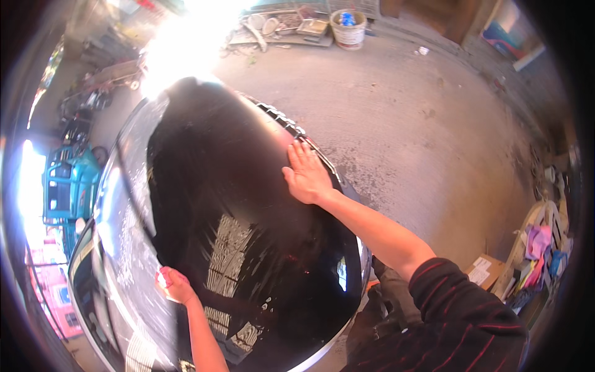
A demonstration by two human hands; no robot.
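Note:
A glossy black car hood (204,149) stretches out in front of me, with pale streaks and smears over its left part. My right hand (308,173) lies flat on the hood's right edge, fingers spread, next to a chrome trim strip (279,118). Down at the lower left, my left hand (178,286) is closed over the streaked part of the hood. A bit of pink and white shows at its fingers, too bright and small to name. Reflections of a wall or roof break up the dark paint between my arms.
A white bucket (348,36) with something blue in it stands at the back beside piled scrap. On the left is a teal truck (71,183). At the right are a cardboard box (486,271) and colourful cloths (538,242). Strong glare covers the upper left.

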